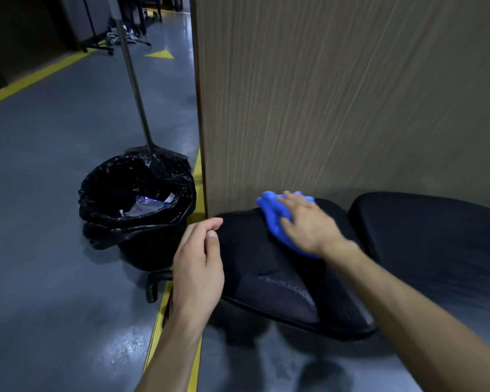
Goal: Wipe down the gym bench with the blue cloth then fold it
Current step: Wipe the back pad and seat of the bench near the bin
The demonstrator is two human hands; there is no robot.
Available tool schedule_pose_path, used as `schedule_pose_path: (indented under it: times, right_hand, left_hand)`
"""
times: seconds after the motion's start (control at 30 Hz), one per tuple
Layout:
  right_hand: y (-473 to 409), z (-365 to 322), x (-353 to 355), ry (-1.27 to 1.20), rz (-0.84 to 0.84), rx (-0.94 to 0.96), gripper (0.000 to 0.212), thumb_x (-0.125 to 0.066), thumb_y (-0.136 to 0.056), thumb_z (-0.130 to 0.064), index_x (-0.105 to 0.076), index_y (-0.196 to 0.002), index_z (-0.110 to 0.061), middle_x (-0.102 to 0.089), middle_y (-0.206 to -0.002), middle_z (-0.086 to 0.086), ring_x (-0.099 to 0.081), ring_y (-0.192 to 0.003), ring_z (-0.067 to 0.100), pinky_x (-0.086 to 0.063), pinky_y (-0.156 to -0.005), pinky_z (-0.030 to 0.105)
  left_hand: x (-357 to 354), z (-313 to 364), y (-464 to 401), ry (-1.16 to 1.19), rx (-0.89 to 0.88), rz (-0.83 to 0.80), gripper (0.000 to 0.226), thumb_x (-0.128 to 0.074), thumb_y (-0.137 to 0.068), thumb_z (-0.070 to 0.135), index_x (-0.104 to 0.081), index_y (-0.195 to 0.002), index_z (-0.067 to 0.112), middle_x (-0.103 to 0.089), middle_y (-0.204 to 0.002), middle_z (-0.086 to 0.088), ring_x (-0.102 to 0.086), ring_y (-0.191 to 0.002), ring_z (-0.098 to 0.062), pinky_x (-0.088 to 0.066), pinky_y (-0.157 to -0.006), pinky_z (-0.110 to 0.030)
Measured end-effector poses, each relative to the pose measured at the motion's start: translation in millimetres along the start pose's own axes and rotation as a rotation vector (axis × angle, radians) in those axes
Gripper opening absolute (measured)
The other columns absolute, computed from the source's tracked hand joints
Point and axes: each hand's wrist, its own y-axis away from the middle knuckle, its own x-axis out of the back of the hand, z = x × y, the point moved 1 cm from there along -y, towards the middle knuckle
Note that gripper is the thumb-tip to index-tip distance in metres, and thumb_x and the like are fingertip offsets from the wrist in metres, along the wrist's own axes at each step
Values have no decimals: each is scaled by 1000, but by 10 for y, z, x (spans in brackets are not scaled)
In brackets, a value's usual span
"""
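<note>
The black padded gym bench (272, 281) runs from the lower middle toward the right, with a second pad (436, 239) beyond a gap. A bunched blue cloth (272, 215) lies on the far end of the near pad, against the wooden panel. My right hand (309, 222) presses flat on top of the cloth, fingers spread, covering most of it. My left hand (200, 258) rests at the left edge of the near pad with fingers loosely curled and nothing in it.
A black bin with a bin liner (136, 205) stands on the floor left of the bench, with a broom (137, 89) leaning behind it. A tall wooden panel (337, 94) rises right behind the bench. Yellow lines (167, 315) mark the grey floor.
</note>
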Motion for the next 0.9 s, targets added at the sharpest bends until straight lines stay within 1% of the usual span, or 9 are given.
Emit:
schedule_pose_path:
  times: [0.1,0.2,0.3,0.37,0.5,0.6,0.73,0.8,0.9]
  right_hand:
    - [62,214,81,30,28,-149,60,-28,-98,-33,-31,-154,-13,-23,-164,12,-18,-151,28,-13,-122,41]
    - [360,-390,-159,63,37,-20,85,-6,-80,-49,-22,-158,-20,-16,-166,10,-11,-153,31,-6,-123,47]
    - [885,-863,-414,86,61,276,81,-24,-80,-47,-25,-158,-23,-21,-165,8,-16,-153,28,-11,-125,47]
    - [1062,-689,-384,54,45,323,80,-31,-80,-44,-26,-157,-25,-22,-165,3,-17,-153,22,-14,-125,44]
    - [923,267,-134,0,136,33,83,-17,-82,-49,-37,-153,-12,-32,-161,9,-25,-151,24,-16,-123,40]
    - [893,498,-25,-9,153,-248,92,-5,-76,-52,-30,-155,-13,-26,-163,11,-21,-152,28,-16,-123,43]
    - [1299,-275,-348,93,185,15,75,-31,-81,-45,-48,-147,-16,-45,-153,13,-43,-142,34,-29,-118,49]
    - [1548,-405,-425,90,136,164,73,-38,-80,-41,-46,-149,-18,-43,-155,8,-40,-144,28,-23,-118,45]
    - [1554,33,-279,44,167,88,73,-30,-83,-43,-44,-150,-18,-38,-158,4,-35,-147,24,-29,-120,43]
  left_hand:
    - [8,53,-15,15,8,-25,30,-43,-105,13,-68,-115,27,-63,-115,20,-55,-110,11,-35,-88,-1]
    - [-28,61,-59,-42,-23,-26,29,-45,-103,10,-70,-112,23,-67,-113,16,-58,-107,5,-37,-90,-5]
    - [-53,66,-90,-96,-32,-47,30,-47,-100,6,-71,-109,21,-69,-112,13,-62,-106,-3,-40,-92,-9]
    - [-29,61,-78,-136,-33,-69,30,-47,-100,7,-72,-110,20,-68,-113,13,-62,-108,-7,-40,-93,-13]
    - [21,-41,125,-294,9,-284,32,-43,-105,19,-67,-125,24,-61,-132,13,-52,-126,-11,-37,-103,-24]
    - [61,-112,218,-316,13,-386,34,-43,-106,19,-63,-132,25,-53,-146,12,-36,-145,-9,-25,-121,-34]
    - [74,-17,139,-456,-1,-460,35,-41,-106,20,-58,-134,28,-51,-150,12,-38,-145,-12,-13,-124,-40]
    - [90,41,89,-539,5,-509,36,-40,-105,23,-56,-138,29,-50,-151,12,-41,-142,-12,-12,-123,-42]
    - [122,123,26,-642,-3,-606,38,-41,-105,30,-51,-143,29,-47,-154,11,-44,-140,-15,-16,-124,-43]
